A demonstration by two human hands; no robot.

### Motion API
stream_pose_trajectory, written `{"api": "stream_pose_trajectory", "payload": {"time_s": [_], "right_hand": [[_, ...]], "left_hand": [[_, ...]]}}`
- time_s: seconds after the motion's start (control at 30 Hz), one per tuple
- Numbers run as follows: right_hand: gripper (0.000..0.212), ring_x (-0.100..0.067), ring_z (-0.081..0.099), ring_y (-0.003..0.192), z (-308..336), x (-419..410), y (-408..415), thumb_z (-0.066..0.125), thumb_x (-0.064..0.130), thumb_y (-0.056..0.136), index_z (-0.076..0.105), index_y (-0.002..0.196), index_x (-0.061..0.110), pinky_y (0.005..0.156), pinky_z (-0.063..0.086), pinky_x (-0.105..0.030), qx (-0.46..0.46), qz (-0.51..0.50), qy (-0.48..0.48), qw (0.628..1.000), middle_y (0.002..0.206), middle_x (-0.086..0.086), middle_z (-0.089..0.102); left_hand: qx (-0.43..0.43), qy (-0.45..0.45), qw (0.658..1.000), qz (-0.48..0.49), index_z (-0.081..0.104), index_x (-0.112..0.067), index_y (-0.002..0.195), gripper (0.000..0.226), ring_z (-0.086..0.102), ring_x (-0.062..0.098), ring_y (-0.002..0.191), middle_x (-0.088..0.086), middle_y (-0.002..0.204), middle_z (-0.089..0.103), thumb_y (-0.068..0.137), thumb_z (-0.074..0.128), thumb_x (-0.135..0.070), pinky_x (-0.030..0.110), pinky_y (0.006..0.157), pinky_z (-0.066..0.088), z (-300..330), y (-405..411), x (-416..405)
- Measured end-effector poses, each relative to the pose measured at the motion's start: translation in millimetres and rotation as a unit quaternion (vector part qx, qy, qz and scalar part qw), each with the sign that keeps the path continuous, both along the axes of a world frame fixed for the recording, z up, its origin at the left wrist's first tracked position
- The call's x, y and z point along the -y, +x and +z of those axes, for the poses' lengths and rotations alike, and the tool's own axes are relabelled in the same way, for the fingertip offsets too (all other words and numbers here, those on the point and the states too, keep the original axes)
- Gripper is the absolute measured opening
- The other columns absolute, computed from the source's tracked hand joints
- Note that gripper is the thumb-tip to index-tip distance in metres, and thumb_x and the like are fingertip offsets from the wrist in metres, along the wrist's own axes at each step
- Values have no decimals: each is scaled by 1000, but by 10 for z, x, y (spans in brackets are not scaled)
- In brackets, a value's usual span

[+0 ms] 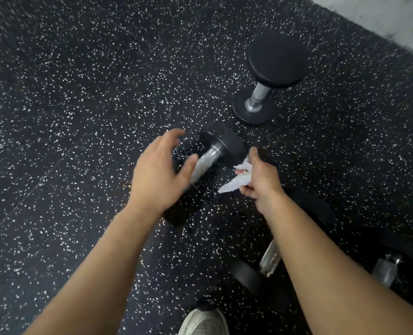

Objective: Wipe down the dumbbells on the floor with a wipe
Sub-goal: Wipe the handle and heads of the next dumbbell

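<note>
A black dumbbell with a silver handle lies on the speckled floor in the middle of the view. My left hand hovers over its near end with fingers spread, holding nothing. To the right of the handle, my right hand grips a crumpled white wipe. A second black dumbbell stands on end farther back. Two more dumbbells lie at the lower right, partly hidden by my right forearm.
The floor is black rubber with white flecks. A pale wall or edge runs along the top right corner. My light-coloured shoe shows at the bottom edge.
</note>
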State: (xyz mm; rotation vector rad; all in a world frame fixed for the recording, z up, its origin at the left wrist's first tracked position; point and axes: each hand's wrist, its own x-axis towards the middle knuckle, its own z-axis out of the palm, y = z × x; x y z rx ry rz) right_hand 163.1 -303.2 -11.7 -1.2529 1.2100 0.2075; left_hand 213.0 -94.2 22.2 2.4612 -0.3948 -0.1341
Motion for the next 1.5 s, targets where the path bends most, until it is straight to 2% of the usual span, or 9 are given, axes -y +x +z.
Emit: {"api": "stream_pose_trajectory", "payload": {"time_s": [0.2, 0.4, 0.57, 0.77, 0.9, 1.0, 1.2, 1.37, 1.5], "right_hand": [[45, -15, 68, 75, -16, 149, 110, 54, 53, 101, 72, 119, 16, 48, 47, -22, -26, 32, 182, 982, 99, -10, 80], [25, -7, 50, 47, -97, 191, 143, 69, 38, 96, 71, 97, 14, 44, 41, -17, 8, -38, 230, 972, 62, 2, 68], [49, -14, 56, 74, -206, 207, 85, 75, 34, 91, 60, 131, 9, 38, 41, -19, 21, -83, 287, 954, 109, -15, 69], [46, -15, 65, 64, 31, 116, -169, 77, 24, 91, 59, 128, 4, 42, 40, -17, 60, -121, 313, 940, 101, -19, 76], [28, -11, 70, 53, 436, -9, -316, 77, 19, 91, 65, 113, 6, 54, 36, -19, 93, -111, 296, 944, 76, -7, 75], [35, -14, 76, 62, 684, -95, -428, 71, 19, 96, 53, 126, 14, 66, 37, -25, 129, -70, 275, 950, 58, 2, 73], [37, -9, 63, 69, 824, -264, -550, 82, 36, 85, 61, 112, 20, 85, 47, -34, 164, 5, 184, 969, 69, 8, 64], [45, -16, 75, 99, 976, -194, -552, 90, 30, 78, 65, 115, 30, 84, 57, -30, 199, 13, 73, 977, 112, 5, 75], [46, -11, 74, 105, 1092, 49, -553, 91, 19, 78, 67, 115, 33, 96, 58, -32, 242, 62, -46, 967, 120, 4, 73]], "left_hand": [[-86, 12, 996, -11, 47, -35, 149, 49, 64, 28, 109, 7, 128, 62, 103, 50, -51, 40, 96, 53, -167, 281, 645], [-112, -43, 992, 31, 50, -36, 147, 53, 67, 21, 105, 1, 117, 71, 98, 55, -58, 41, 98, 54, -225, 256, 656], [-126, -61, 990, 32, 51, -33, 148, 57, 67, 19, 110, -1, 121, 71, 97, 62, -54, 40, 101, 52, -112, 82, 731], [-137, -128, 980, 58, 56, -32, 143, 53, 68, -4, 91, -26, 101, 66, 94, 71, -45, 30, 92, 56, 95, -133, 758], [-141, -201, 966, 87, 60, -32, 135, 53, 69, -5, 94, -36, 106, 67, 89, 77, -49, 31, 90, 59, 246, -265, 677], [-142, -246, 952, 110, 61, -32, 131, 55, 73, 8, 99, -20, 118, 71, 83, 74, -55, 44, 88, 62, 370, -337, 534], [-149, -339, 921, 120, 62, -21, 132, 47, 75, 10, 102, 0, 113, 77, 88, 75, -25, 20, 84, 58, 682, -459, 354], [-162, -415, 887, 120, 61, -21, 136, 50, 74, 20, 112, 3, 116, 78, 87, 72, -19, 39, 99, 58, 848, -514, 355], [-200, -454, 862, 104, 56, -19, 143, 58, 73, 18, 114, 5, 120, 76, 88, 71, -10, 29, 92, 60, 825, -537, 527]]}}
